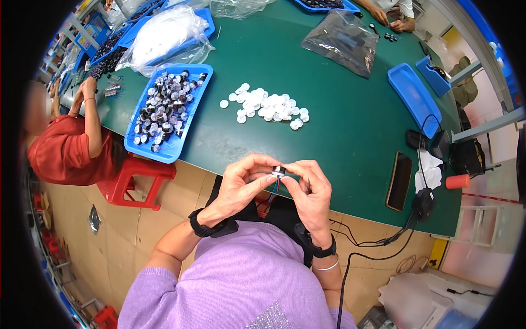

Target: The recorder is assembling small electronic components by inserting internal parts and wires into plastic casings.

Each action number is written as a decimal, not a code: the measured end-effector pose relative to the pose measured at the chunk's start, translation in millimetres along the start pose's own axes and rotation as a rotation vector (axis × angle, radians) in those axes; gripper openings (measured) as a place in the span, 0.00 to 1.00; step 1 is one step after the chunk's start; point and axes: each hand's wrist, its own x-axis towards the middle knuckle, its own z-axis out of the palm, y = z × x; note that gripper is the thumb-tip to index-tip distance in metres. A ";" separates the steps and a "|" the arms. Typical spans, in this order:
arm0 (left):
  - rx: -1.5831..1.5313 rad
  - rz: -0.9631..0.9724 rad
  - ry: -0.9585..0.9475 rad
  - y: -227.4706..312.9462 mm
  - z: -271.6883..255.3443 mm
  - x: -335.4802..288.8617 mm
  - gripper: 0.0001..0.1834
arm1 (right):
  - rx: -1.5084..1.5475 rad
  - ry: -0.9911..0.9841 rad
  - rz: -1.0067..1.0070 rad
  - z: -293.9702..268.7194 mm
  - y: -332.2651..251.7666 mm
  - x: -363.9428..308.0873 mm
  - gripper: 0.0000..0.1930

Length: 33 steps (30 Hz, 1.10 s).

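Note:
My left hand and my right hand meet at the table's near edge, both closed in a pinch. Between their fingertips is a small round wired part, black and silvery on top with a white disc-shaped cap at its lower end. Thin blue and red wires hang down from it. Beyond my hands lies a loose pile of white round caps on the green table. To the left, a blue tray holds many similar black parts with white ends.
A phone, a black cable and a red cylinder lie at the right. Farther off are a blue tray, a grey plastic bag and a co-worker's hands. A person in red works at left, near a red stool.

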 end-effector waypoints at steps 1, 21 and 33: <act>0.021 -0.006 0.013 -2.6 -1.5 -1.6 0.14 | -0.017 -0.001 -0.014 1.5 0.0 -0.2 0.12; 0.708 0.431 0.790 59.4 -65.7 -10.8 0.09 | -0.012 0.305 0.005 -29.4 2.9 -26.0 0.05; 1.653 0.338 0.849 25.6 -186.1 -27.0 0.28 | -0.156 -0.071 0.095 -45.3 40.8 -37.2 0.05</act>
